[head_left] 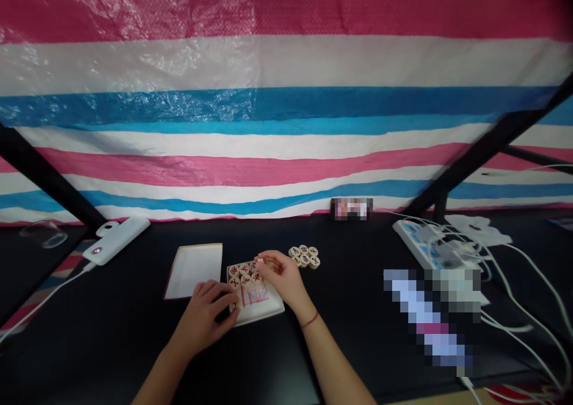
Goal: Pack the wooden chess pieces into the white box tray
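A shallow white box (264,314) holds rows of round xiangqi pieces (245,281) with red characters, along with a piece of clear film with pink lines (255,295). My left hand (206,315) is at the box's left side, its thumb and fingers closed around a xiangqi piece there, mostly covered by the fingers. Over the box's far right corner, my right hand (283,278) pinches a small pale piece, largely hidden by the fingertips. Just right of it, several xiangqi pieces with dark characters (305,255) sit clustered on the table.
A white-lined lid (194,272) lies left of the box on the black table (134,333). At right are a power strip (414,244), tangled white cables and a blurred long object (430,321). A white device (117,241) lies at left. Striped sheeting (250,172) hangs behind.
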Demonstrator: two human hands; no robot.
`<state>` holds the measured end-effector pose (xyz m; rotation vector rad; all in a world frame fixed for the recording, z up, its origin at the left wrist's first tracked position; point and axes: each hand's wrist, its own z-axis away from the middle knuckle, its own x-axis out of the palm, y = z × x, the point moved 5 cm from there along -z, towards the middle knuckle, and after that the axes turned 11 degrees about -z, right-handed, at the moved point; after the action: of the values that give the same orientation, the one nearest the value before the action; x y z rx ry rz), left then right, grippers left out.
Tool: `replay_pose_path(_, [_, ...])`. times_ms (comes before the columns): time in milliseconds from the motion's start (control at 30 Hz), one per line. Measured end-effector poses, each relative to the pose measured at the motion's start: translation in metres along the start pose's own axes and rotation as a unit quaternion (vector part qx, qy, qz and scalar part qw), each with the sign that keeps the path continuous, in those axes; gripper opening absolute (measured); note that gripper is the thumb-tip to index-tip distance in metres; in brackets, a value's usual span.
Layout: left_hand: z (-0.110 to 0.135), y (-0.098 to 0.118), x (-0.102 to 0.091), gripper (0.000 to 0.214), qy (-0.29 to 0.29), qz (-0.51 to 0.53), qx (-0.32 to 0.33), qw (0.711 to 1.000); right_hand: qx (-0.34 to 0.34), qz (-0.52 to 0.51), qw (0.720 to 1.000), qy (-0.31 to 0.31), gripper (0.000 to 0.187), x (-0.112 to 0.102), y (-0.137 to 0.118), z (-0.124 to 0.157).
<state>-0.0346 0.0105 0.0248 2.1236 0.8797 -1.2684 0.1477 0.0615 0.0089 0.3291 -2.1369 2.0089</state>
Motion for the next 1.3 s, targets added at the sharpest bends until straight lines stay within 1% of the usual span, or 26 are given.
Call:
replay_pose_path(100, [0.0,0.0,0.0,0.011,-0.017,0.0,-0.008,1.0,-0.005,0.012,1.0,-0.005,0.033,0.0,-0.002,0.001])
replay_pose_path(233, [0.0,0.001,-0.003,0.013,-0.017,0.002,-0.004,1.0,-0.013,0.043,0.999,-0.015,0.028,0.001,-0.007,0.003])
replay_pose_path(333, [0.0,0.002,-0.004,0.016,-0.012,-0.008,0.002,1.0,-0.027,0.09,0.994,-0.048,0.022,0.006,-0.012,0.007])
replay_pose_path(400, [0.0,0.001,-0.004,0.017,-0.002,-0.021,-0.005,1.0,-0.063,0.132,0.985,-0.087,0.017,0.013,-0.018,0.013])
replay_pose_path(467, [0.0,-0.001,-0.004,0.018,0.017,-0.027,-0.021,0.999,-0.109,0.18,0.968,-0.134,0.017,0.022,-0.022,0.019])
replay_pose_path(500, [0.001,-0.002,-0.004,0.018,0.029,-0.026,-0.032,0.999,-0.125,0.204,0.958,-0.159,0.021,0.027,-0.023,0.023])
replay_pose_path(600, [0.003,-0.011,-0.005,0.018,0.067,-0.007,-0.078,0.995,-0.142,0.278,0.922,-0.229,0.033,0.041,-0.019,0.032])
replay_pose_path(700, [0.006,-0.018,-0.004,0.017,0.095,0.014,-0.117,0.988,-0.153,0.351,0.883,-0.271,0.033,0.05,-0.014,0.037])
replay_pose_path(800, [0.006,-0.021,-0.003,0.015,0.101,0.028,-0.131,0.986,-0.167,0.408,0.854,-0.277,0.022,0.053,-0.013,0.039])
replay_pose_path(900, [0.005,-0.018,-0.001,0.015,0.097,0.036,-0.13,0.986,-0.169,0.444,0.836,-0.275,0.014,0.054,-0.013,0.039])
replay_pose_path(1000, [0.004,-0.016,0.001,0.014,0.095,0.035,-0.124,0.987,-0.166,0.466,0.824,-0.277,0.011,0.054,-0.011,0.038])
replay_pose_path(1200, [0.003,-0.015,0.001,0.014,0.083,0.035,-0.119,0.989,-0.168,0.479,0.819,-0.267,0.013,0.056,-0.005,0.036])
replay_pose_path(1233, [0.003,-0.014,0.0,0.015,0.082,0.035,-0.117,0.989,-0.168,0.475,0.823,-0.265,0.013,0.057,-0.005,0.036])
replay_pose_path(1300, [0.003,-0.011,-0.001,0.015,0.078,0.03,-0.102,0.991,-0.171,0.446,0.838,-0.263,0.012,0.055,-0.01,0.035])
